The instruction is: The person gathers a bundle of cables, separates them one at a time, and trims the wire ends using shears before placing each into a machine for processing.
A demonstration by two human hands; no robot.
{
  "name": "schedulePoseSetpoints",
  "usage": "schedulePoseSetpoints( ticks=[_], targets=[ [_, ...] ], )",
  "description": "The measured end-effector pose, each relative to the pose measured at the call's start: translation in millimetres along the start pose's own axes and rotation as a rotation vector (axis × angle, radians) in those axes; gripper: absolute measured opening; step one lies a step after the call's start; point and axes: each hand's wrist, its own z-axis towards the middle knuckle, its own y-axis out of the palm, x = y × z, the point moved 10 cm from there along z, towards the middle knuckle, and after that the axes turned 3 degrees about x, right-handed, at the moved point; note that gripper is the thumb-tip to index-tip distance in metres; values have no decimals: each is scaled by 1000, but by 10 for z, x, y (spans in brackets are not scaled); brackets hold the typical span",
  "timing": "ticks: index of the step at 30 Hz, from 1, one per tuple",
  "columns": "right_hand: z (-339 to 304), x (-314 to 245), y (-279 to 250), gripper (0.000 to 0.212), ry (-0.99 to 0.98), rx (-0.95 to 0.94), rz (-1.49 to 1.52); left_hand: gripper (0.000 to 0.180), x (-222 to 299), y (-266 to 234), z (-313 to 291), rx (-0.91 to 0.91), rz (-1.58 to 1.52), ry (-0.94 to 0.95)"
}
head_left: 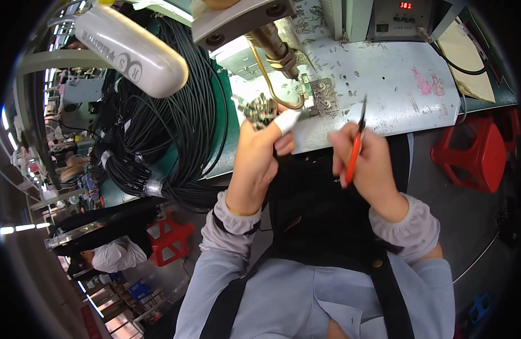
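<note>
So, L hand (256,151) clamped on bunched small silvery metal pcs (260,109), 12 o'clock from view ctr; R hand (374,165), 3 o'clock, wrapped round slim red-handled, dark-tipped tool (355,153); black cable coils (184,113), 10 o'clock.

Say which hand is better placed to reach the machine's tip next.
Likely the left hand: it holds small parts near the tip. The right hand is farther off, holding a red-handled tool.

Pale blue shirt (277,299); black apron (325,226)
</note>
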Motion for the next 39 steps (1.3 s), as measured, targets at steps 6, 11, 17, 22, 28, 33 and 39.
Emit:
schedulePoseSetpoints(
  ticks=[6,11,17,22,28,33,39],
  targets=[
    [481,-461,-78,18,-251,125,-188,12,78,45,232,69,129,0],
    [682,-388,-4,16,-195,40,-175,13,84,-5,306,27,181,-76],
    [715,-346,14,14,-265,29,-142,13,87,10,337,-67,138,-108],
    [678,-371,36,11,-248,5,-85,12,123,34,297,-36,137,-67],
    [689,-362,23,11,-247,13,-111,10,116,-23,305,-28,141,-71],
    [595,-403,46,13,-278,-30,-73,12,115,53,201,-78,175,-75],
    [317,-345,54,11,-93,-116,108,17,127,46,-204,40,268,45]
  ],
)
